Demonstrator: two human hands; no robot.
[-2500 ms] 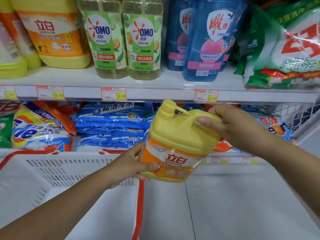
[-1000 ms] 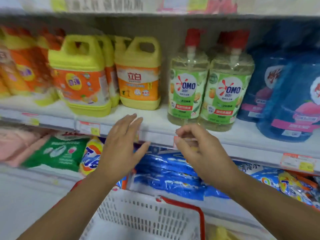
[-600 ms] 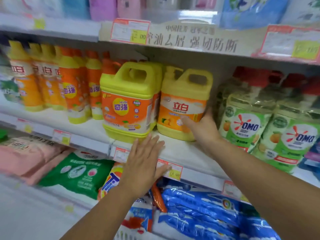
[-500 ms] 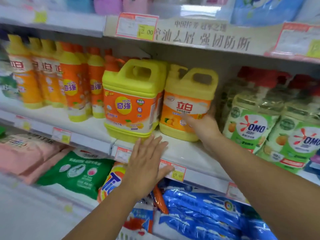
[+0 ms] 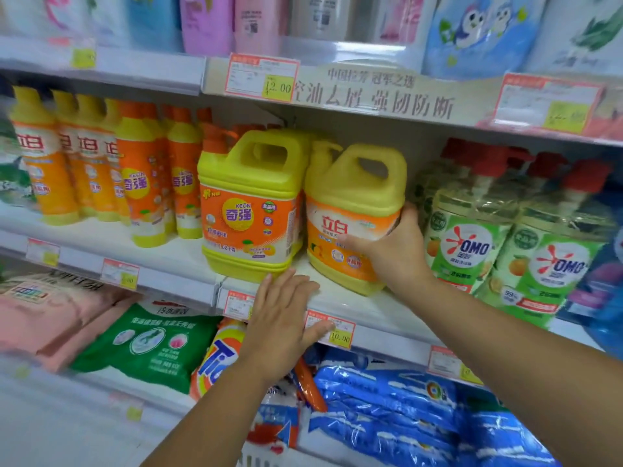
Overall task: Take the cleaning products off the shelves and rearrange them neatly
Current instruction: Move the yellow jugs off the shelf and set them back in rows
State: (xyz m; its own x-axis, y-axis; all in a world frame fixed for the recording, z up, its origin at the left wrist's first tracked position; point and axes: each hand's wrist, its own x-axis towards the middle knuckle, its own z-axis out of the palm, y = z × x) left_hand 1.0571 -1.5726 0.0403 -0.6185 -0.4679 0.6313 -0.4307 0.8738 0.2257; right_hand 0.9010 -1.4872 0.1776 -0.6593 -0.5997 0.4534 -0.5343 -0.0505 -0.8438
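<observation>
— Which step was it?
— Taking a jug off, I think. The right hand [image 5: 394, 254] gripped the yellow jug [image 5: 354, 193] low on its side. It stood on the middle shelf [image 5: 397, 308], between the orange-label jug [image 5: 249, 203] and the OMO bottles [image 5: 472, 244]. The left hand [image 5: 283, 318] lay flat and open on the shelf edge.
— And next?
— Pull straight forward. The neighbours stood close, but the front was free.

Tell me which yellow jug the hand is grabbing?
The right jug, with the white-topped label: the right hand grips its side. The other jug has a round yellow logo.
</observation>
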